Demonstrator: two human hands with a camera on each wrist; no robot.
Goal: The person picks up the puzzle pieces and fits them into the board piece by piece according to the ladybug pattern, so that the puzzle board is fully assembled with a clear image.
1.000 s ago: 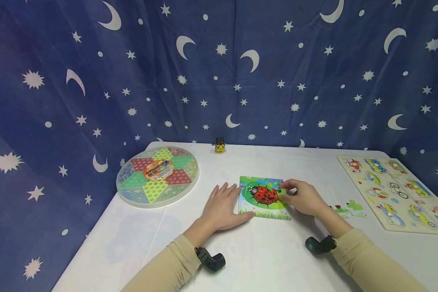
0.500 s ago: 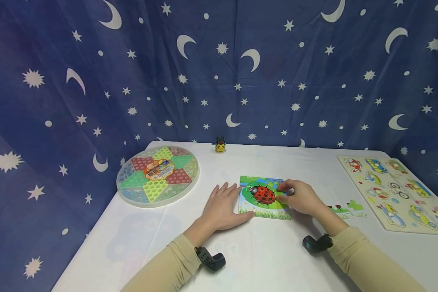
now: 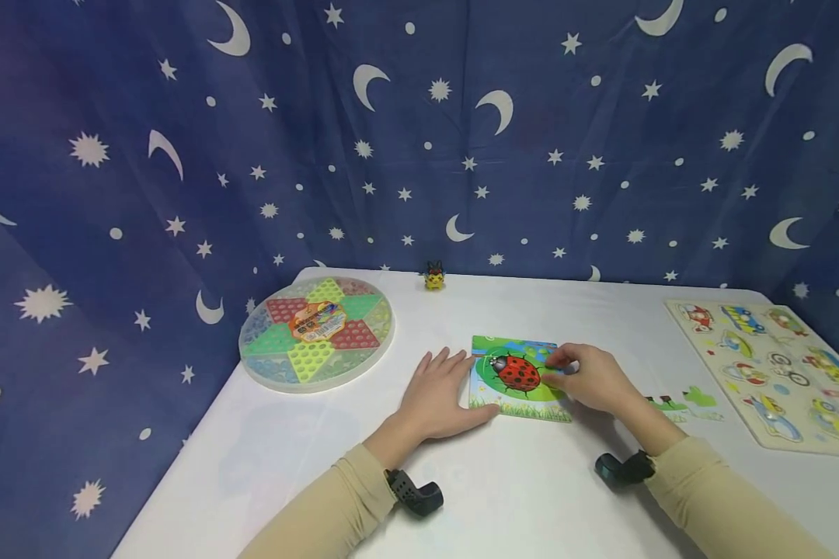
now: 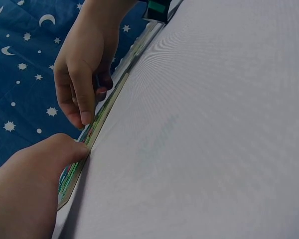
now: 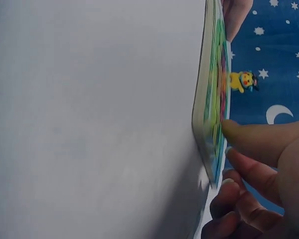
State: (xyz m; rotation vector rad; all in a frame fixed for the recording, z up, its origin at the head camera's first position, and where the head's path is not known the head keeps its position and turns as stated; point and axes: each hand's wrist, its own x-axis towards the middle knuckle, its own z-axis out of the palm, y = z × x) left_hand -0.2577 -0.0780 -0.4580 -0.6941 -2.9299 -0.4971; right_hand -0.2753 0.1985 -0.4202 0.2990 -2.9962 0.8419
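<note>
A ladybug jigsaw puzzle lies on the white table in the head view, its red ladybug looking whole. My left hand rests flat along its left side, fingers spread, with the thumb touching the near edge. Over the right part is my right hand, thumb and bent fingers at a puzzle piece beside the ladybug's rear. In the right wrist view the right thumb touches the puzzle's face; the piece's outline there is too blurred to tell. The left wrist view shows the left thumb against the board's edge.
Loose green puzzle pieces lie right of the right hand. A wooden picture board is at the far right, a round Chinese checkers board at the left. A small yellow figurine stands by the back edge, before a starry blue curtain.
The right hand has brought a piece leftward and down into the puzzle, so the ladybug's rear now lines up. The left hand stays put. The head view has turned slightly left.
</note>
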